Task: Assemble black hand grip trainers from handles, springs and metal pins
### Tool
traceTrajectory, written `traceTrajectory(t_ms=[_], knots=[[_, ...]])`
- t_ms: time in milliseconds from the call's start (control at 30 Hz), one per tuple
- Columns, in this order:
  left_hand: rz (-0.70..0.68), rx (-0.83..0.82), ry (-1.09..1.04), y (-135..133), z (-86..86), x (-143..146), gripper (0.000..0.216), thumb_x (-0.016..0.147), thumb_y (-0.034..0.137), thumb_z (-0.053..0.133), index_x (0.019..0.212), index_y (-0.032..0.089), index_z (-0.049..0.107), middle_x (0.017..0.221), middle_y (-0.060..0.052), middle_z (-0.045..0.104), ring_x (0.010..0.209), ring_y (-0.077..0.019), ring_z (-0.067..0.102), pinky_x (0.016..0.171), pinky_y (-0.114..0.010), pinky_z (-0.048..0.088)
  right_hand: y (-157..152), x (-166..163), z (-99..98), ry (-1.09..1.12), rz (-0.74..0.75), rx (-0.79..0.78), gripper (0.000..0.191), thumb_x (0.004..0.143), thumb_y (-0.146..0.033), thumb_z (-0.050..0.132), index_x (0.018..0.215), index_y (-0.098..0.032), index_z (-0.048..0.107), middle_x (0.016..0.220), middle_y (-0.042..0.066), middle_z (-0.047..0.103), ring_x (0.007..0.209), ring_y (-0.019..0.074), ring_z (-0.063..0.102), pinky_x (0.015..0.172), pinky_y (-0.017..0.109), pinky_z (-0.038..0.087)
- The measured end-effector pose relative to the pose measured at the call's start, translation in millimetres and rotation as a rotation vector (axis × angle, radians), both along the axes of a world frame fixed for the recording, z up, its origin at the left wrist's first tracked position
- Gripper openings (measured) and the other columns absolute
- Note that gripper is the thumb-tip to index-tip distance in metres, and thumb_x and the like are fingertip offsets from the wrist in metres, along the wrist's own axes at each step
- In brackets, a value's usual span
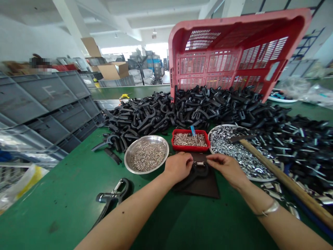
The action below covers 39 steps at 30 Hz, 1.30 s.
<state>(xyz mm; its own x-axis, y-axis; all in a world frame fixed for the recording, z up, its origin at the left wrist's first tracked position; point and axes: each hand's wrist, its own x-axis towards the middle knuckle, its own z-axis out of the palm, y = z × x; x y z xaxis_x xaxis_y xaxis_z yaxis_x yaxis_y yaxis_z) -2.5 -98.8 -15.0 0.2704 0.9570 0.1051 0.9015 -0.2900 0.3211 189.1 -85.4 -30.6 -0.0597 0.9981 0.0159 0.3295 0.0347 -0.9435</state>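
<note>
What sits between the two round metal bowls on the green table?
In the head view, a small red tray of thin metal pins sits between the left bowl and the right bowl, just beyond the left hand and right hand.

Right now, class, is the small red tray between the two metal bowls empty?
No, the red tray holds a heap of small metal parts that covers its floor.

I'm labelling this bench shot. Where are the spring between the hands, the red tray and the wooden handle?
spring (199,163), head view, middle of its coil.
red tray (191,148), head view, front rim.
wooden handle (286,181), head view, middle of the shaft.
</note>
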Motion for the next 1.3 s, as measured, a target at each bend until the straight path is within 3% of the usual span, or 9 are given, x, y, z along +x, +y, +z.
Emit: traceTrajectory(t_ms=[300, 467, 533, 867, 1000, 1133, 1300], knots=[[0.048, 0.023, -0.082, -2, -10.3, 2, 0.016, 0.082, 0.033, 0.045, 0.088, 0.027, 0.059, 0.088, 0.002, 0.060, 0.077, -0.0133, 0.057, 0.064, -0.023, 0.041, 1, -2, -4.6, -0.021, -0.009, 0.048, 0.023, 0.059, -0.033, 0.067, 0.076, -0.018, 0.068, 0.073, 0.003, 0.069, 0.069, 0.0175, 0.061, 0.065, 0.030, 0.047], [0.051, 0.059, -0.088, -1, -14.2, 3, 0.017, 0.082, 0.034, 0.044, 0.086, 0.027, 0.058, 0.086, 0.002, 0.060, 0.074, -0.0135, 0.056, 0.062, -0.023, 0.039, 4, -3, -12.0, 0.106, -0.019, -0.074, 0.032, 0.060, -0.036, 0.068, 0.084, -0.016, 0.066, 0.075, 0.004, 0.067, 0.061, 0.0141, 0.058, 0.050, 0.025, 0.045], [0.054, 0.054, -0.088, -1, -14.4, 3, 0.017, 0.082, 0.034, 0.043, 0.086, 0.027, 0.058, 0.086, 0.002, 0.060, 0.074, -0.0134, 0.056, 0.062, -0.023, 0.039, 5, -3, -12.7, 0.137, -0.030, -0.091, 0.032, 0.059, -0.036, 0.068, 0.083, -0.015, 0.065, 0.075, 0.004, 0.066, 0.062, 0.0138, 0.058, 0.051, 0.025, 0.047], [0.062, 0.047, -0.094, -1, -15.3, 3, 0.017, 0.082, 0.034, 0.043, 0.086, 0.027, 0.058, 0.087, 0.002, 0.060, 0.077, -0.0134, 0.057, 0.063, -0.023, 0.039, 14, -2, -24.9, -0.264, 0.019, 0.277, 0.021, 0.070, -0.035, 0.058, 0.083, -0.021, 0.068, 0.084, 0.003, 0.069, 0.079, 0.0193, 0.062, 0.075, 0.034, 0.048], [0.059, 0.034, -0.095, -1, -14.5, 4, 0.018, 0.082, 0.034, 0.043, 0.087, 0.027, 0.059, 0.088, 0.001, 0.059, 0.079, -0.0136, 0.056, 0.064, -0.024, 0.039, 13, -1, -29.0, -0.214, 0.022, 0.245, 0.024, 0.071, -0.035, 0.058, 0.086, -0.020, 0.067, 0.085, 0.004, 0.069, 0.078, 0.0189, 0.062, 0.072, 0.033, 0.049], [0.063, 0.021, -0.089, -2, -13.9, 4, 0.019, 0.083, 0.034, 0.042, 0.087, 0.026, 0.059, 0.088, 0.000, 0.059, 0.081, -0.0139, 0.056, 0.065, -0.024, 0.039, 11, 1, -21.4, -0.153, 0.040, 0.130, 0.027, 0.069, -0.038, 0.059, 0.087, -0.018, 0.065, 0.077, 0.004, 0.068, 0.066, 0.0171, 0.062, 0.058, 0.030, 0.051], [0.054, 0.055, -0.100, -2, -16.7, 4, 0.018, 0.082, 0.034, 0.043, 0.085, 0.026, 0.058, 0.087, 0.000, 0.059, 0.078, -0.0142, 0.056, 0.063, -0.024, 0.038, 12, 4, -12.3, -0.331, 0.105, 0.183, 0.025, 0.070, -0.037, 0.057, 0.084, -0.018, 0.064, 0.072, 0.002, 0.066, 0.064, 0.0155, 0.059, 0.059, 0.028, 0.047]])
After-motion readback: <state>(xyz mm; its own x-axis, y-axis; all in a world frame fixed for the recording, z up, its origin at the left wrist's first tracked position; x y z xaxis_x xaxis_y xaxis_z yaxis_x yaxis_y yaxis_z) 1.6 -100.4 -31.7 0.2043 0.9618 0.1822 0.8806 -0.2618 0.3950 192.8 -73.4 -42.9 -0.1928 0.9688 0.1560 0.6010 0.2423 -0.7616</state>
